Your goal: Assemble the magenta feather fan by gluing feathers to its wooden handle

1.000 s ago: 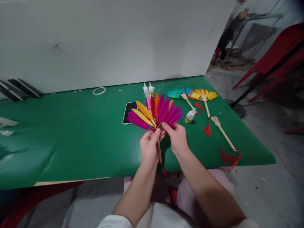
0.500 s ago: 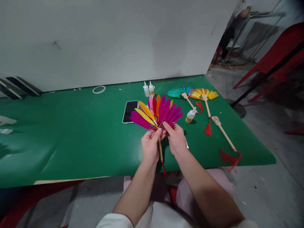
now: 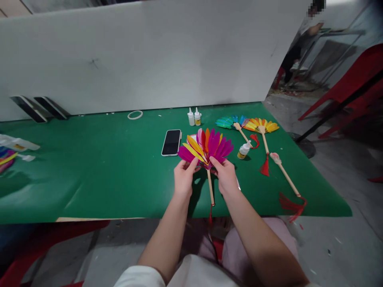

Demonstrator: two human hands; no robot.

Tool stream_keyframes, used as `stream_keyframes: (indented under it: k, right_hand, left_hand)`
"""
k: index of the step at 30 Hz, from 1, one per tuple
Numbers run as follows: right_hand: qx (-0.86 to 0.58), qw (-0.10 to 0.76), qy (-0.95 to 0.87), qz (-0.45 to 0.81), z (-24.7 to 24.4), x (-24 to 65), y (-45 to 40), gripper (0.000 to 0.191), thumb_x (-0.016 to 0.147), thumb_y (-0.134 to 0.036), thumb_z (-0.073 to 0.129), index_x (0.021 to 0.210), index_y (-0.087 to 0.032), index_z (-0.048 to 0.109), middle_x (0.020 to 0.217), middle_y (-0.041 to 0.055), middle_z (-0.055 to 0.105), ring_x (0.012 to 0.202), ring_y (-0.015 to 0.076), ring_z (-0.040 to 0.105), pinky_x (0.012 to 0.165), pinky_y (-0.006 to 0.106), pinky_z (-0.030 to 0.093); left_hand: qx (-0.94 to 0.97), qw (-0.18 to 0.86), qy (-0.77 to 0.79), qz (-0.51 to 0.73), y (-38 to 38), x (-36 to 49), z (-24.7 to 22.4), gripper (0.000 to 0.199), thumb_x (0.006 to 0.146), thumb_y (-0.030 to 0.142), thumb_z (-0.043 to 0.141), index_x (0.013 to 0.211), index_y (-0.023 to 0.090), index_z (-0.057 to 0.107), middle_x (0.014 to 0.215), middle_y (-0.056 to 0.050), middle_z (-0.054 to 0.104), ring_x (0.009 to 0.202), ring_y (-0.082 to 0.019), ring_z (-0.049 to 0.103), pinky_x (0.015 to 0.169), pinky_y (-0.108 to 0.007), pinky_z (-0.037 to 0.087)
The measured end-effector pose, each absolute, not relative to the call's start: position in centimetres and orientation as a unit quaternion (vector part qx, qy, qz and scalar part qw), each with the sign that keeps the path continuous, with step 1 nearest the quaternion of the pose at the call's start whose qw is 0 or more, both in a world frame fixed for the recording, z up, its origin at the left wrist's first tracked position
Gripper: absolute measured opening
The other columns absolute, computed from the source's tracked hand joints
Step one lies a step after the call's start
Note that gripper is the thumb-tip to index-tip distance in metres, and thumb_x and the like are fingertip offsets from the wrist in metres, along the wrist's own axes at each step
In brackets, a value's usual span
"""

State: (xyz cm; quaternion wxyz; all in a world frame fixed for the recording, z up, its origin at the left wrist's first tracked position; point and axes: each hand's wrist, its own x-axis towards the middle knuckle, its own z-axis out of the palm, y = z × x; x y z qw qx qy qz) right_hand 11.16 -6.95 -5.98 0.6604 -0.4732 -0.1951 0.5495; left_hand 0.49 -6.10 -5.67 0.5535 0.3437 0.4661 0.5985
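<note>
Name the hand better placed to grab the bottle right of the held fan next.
Likely the right hand, nearer the bottle; the left hand holds the left side of the fan.

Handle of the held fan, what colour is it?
Pale tan; the handle shows best in the head view.

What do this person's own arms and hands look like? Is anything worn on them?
The left hand and right hand wear no gloves; no watch or bracelet shows. Both forearms are uncovered. A plain white sleeve covers the upper left arm.
</note>
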Motion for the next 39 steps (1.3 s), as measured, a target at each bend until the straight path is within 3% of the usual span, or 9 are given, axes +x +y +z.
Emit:
stream_keyframes:
  k: [3, 8, 20, 29, 39]
  right_hand:
    - [-0.478, 0.64, -0.218, 0.561, -5.8, 11.0, -7.2, 0.028, 0.062, -0.032, 0.072, 0.084, -0.016, 0.065, 0.078, 0.0022, 0.071, 0.064, 0.0124, 0.063, 0.056, 0.023, 0.049]
    - [-0.469, 0.583, -0.272, 0.606, -5.9, 10.7, -7.7, 0.039, 0.062, -0.034, 0.072, 0.095, -0.015, 0.066, 0.088, 0.0061, 0.07, 0.07, 0.0158, 0.064, 0.055, 0.026, 0.052]
    - [-0.47, 0.599, -0.26, 0.594, -6.0, 10.2, -7.9, 0.038, 0.061, -0.031, 0.073, 0.095, -0.014, 0.067, 0.089, 0.0064, 0.071, 0.069, 0.0172, 0.065, 0.053, 0.027, 0.055]
    - [-0.474, 0.596, -0.257, 0.595, -5.9, 10.0, -8.0, 0.04, 0.062, -0.032, 0.072, 0.096, -0.013, 0.066, 0.09, 0.0071, 0.07, 0.069, 0.0166, 0.065, 0.052, 0.026, 0.055]
    - [-0.471, 0.585, -0.24, 0.614, -5.9, 10.2, -7.9, 0.032, 0.063, -0.032, 0.072, 0.089, -0.014, 0.065, 0.074, 0.0036, 0.069, 0.054, 0.0114, 0.062, 0.048, 0.022, 0.054]
  left_hand:
    - [0.315, 0.546, 0.453, 0.63, -5.4, 0.5, -5.3, 0.032, 0.059, 0.031, 0.076, 0.084, 0.013, 0.067, 0.083, -0.006, 0.069, 0.067, -0.013, 0.063, 0.06, -0.024, 0.049]
    - [0.275, 0.569, 0.428, 0.646, -5.3, 0.8, -5.3, 0.029, 0.058, 0.025, 0.077, 0.083, 0.012, 0.067, 0.082, -0.006, 0.07, 0.069, -0.015, 0.064, 0.069, -0.028, 0.049]
    - [0.259, 0.618, 0.405, 0.622, -5.2, 1.1, -5.3, 0.028, 0.061, 0.022, 0.075, 0.085, 0.01, 0.067, 0.078, -0.006, 0.07, 0.073, -0.016, 0.066, 0.079, -0.031, 0.048]
    - [0.254, 0.606, 0.417, 0.628, -5.6, 1.2, -5.1, 0.029, 0.061, 0.025, 0.075, 0.083, 0.01, 0.066, 0.076, -0.006, 0.07, 0.067, -0.014, 0.065, 0.071, -0.027, 0.049]
    - [0.302, 0.585, 0.436, 0.614, -6.1, 0.0, -5.4, 0.032, 0.061, 0.031, 0.075, 0.087, 0.014, 0.067, 0.083, -0.004, 0.07, 0.066, -0.011, 0.063, 0.062, -0.022, 0.05]
